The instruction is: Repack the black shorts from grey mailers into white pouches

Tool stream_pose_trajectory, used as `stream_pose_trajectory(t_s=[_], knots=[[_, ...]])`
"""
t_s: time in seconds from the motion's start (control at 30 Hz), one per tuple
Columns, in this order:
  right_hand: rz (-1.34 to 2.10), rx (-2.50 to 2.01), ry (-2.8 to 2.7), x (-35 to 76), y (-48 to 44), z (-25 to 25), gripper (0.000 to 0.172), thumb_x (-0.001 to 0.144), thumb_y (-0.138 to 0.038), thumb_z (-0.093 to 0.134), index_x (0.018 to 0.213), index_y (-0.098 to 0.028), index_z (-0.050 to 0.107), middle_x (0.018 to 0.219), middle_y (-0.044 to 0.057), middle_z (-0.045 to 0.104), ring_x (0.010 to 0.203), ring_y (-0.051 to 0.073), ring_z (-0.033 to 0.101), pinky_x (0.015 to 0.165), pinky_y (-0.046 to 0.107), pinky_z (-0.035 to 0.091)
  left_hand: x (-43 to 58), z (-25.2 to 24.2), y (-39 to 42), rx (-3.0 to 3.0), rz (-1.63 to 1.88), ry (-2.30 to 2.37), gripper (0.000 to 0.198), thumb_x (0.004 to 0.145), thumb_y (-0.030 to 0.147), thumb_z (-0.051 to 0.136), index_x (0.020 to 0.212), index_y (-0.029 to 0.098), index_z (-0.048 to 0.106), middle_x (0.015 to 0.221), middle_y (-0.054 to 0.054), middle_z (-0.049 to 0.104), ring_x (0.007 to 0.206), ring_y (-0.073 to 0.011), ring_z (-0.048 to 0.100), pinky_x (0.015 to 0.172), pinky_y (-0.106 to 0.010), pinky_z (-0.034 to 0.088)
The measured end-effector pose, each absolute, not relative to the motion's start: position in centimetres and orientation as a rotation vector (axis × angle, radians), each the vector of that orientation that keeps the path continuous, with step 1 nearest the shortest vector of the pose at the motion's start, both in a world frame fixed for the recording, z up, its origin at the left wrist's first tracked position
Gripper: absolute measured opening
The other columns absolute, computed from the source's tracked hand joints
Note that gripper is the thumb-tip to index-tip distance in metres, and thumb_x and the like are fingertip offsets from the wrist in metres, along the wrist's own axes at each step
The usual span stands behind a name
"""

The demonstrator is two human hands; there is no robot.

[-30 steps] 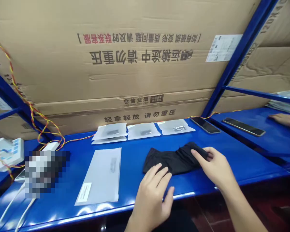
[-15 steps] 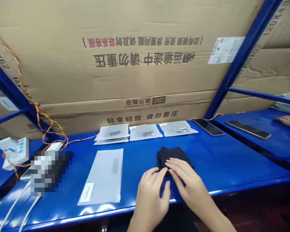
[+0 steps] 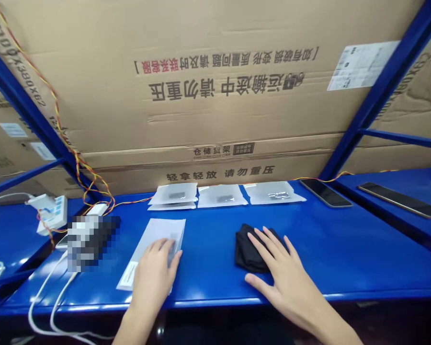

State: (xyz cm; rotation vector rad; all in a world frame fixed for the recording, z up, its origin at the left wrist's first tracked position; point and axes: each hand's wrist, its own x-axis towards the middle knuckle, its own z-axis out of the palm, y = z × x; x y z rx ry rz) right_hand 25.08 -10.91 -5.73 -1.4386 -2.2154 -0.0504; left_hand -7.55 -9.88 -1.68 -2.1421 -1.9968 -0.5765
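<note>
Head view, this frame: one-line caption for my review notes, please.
Left hand rests on a white plastic mailer while the right hand lies on folded black fabric on a blue metal shelf.

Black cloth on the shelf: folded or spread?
Folded: the black cloth is a small, compact bundle with layered edges on the blue shelf, with the right hand resting flat on it.

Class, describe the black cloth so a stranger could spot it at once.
On the blue steel shelf, below a cardboard carton, three frosted bags lie in a row. Nearer the edge sits a folded black cloth under the right hand, dark and bunched, unlike the flat pale bags.
</note>
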Motion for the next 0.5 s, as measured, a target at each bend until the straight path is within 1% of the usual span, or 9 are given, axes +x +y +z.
stream_pose_trajectory(t_s=[0.07,0.13,0.17,0.23,0.27,0.33,0.37,0.43,0.5], knots=[[-0.044,-1.4,-2.242,25.2,-12.1,-5.7,0.098,0.088,-0.067,0.068,0.167,-0.029,0.026,0.166,0.013,0.043,0.153,0.044,0.036,0.121,0.074,0.027,-8.3,-1.7,-10.2,-2.223,-0.54,-1.969,0.035,0.101,0.03,0.048,0.112,0.017,0.078,0.12,-0.016,0.078,0.113,-0.0352,0.074,0.096,-0.049,0.061],[-0.063,-1.328,-2.257,25.2,-13.3,-5.9,0.107,0.08,-0.067,0.076,0.166,-0.025,0.029,0.164,0.015,0.045,0.151,0.047,0.038,0.119,0.074,0.031,-8.5,-1.6,-10.7,-2.301,-0.49,-1.939,0.038,0.101,0.024,0.042,0.112,0.02,0.078,0.114,-0.015,0.08,0.104,-0.0331,0.078,0.089,-0.045,0.064],[-0.074,-1.283,-2.257,25.1,-13.9,-6.1,0.101,0.08,-0.06,0.077,0.164,-0.023,0.034,0.162,0.016,0.048,0.15,0.047,0.04,0.119,0.073,0.033,-8.5,-1.4,-11.0,-2.348,-0.452,-1.916,0.041,0.099,0.018,0.04,0.116,0.021,0.078,0.109,-0.013,0.082,0.096,-0.0319,0.08,0.083,-0.043,0.065],[-0.048,-1.201,-2.239,24.9,-15.0,-6.6,0.074,0.088,-0.035,0.07,0.157,-0.023,0.048,0.154,0.014,0.058,0.147,0.043,0.047,0.117,0.066,0.04,-8.2,-0.6,-11.5,-2.452,-0.392,-1.82,0.056,0.091,0.006,0.037,0.129,0.025,0.073,0.103,-0.009,0.083,0.085,-0.0291,0.081,0.074,-0.038,0.065],[0.001,-1.167,-2.218,24.8,-15.5,-6.8,0.062,0.09,-0.022,0.062,0.151,-0.024,0.055,0.149,0.012,0.063,0.145,0.039,0.051,0.115,0.062,0.044,-8.0,-0.1,-11.7,-2.501,-0.377,-1.753,0.065,0.085,0.002,0.036,0.134,0.027,0.07,0.104,-0.008,0.083,0.084,-0.0279,0.082,0.072,-0.035,0.065],[0.181,-1.122,-2.114,24.6,-16.3,-7.0,0.054,0.091,-0.01,0.051,0.14,-0.028,0.065,0.14,0.009,0.07,0.139,0.034,0.058,0.111,0.055,0.05,-7.6,1.2,-12.0,-2.59,-0.35,-1.613,0.074,0.077,-0.002,0.037,0.134,0.03,0.07,0.115,-0.006,0.082,0.089,-0.0263,0.082,0.074,-0.033,0.065],[0.307,-1.115,-2.02,24.6,-16.6,-6.8,0.05,0.093,-0.012,0.05,0.136,-0.029,0.068,0.137,0.008,0.072,0.135,0.034,0.062,0.109,0.053,0.053,-7.4,1.9,-12.0,-2.621,-0.325,-1.567,0.072,0.076,-0.002,0.038,0.13,0.031,0.073,0.122,-0.005,0.08,0.092,-0.0262,0.082,0.076,-0.033,0.066],[0.582,-1.145,-1.731,24.6,-16.6,-6.0,0.039,0.098,-0.025,0.056,0.133,-0.032,0.071,0.132,0.007,0.075,0.125,0.034,0.069,0.102,0.05,0.06,-7.1,3.1,-12.0,-2.676,-0.238,-1.54,0.067,0.077,-0.002,0.041,0.124,0.031,0.076,0.133,-0.003,0.075,0.096,-0.0265,0.081,0.08,-0.035,0.066],[0.816,-1.213,-1.322,24.7,-16.1,-4.7,0.04,0.099,-0.041,0.062,0.137,-0.031,0.069,0.126,0.009,0.077,0.119,0.034,0.073,0.094,0.047,0.066,-6.7,3.9,-11.7,-2.709,-0.164,-1.558,0.066,0.079,-0.002,0.043,0.127,0.032,0.074,0.139,-0.001,0.071,0.098,-0.0262,0.081,0.084,-0.036,0.066]])
